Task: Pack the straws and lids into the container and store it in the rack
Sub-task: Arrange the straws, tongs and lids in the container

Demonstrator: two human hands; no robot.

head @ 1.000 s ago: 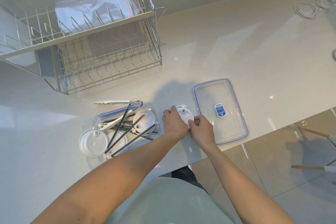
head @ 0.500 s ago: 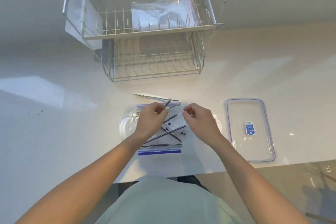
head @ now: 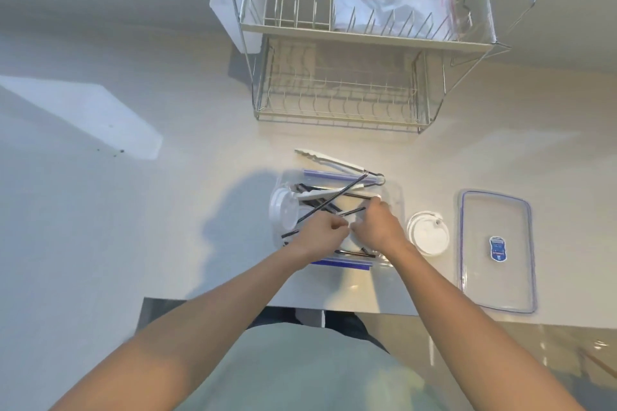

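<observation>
Both hands (head: pixel 347 230) pinch something inside the container (head: pixel 395 197); the loose lid (head: pixel 428 233) lies at three o'clock, nearest my right hand (head: pixel 375 227).

container (head: pixel 395 197): clear plastic tub, open, on counter below rack
straws (head: pixel 329 202): dark, thin, several, lying crisscrossed in and across container
lids (head: pixel 282 210): white round, one at container's left end; another (head: pixel 428 236) flat on counter, just right of container
container lid (head: pixel 496 252): clear, blue-edged, flat, far right
rack (head: pixel 350 43): two-tier wire, upright, behind container
</observation>
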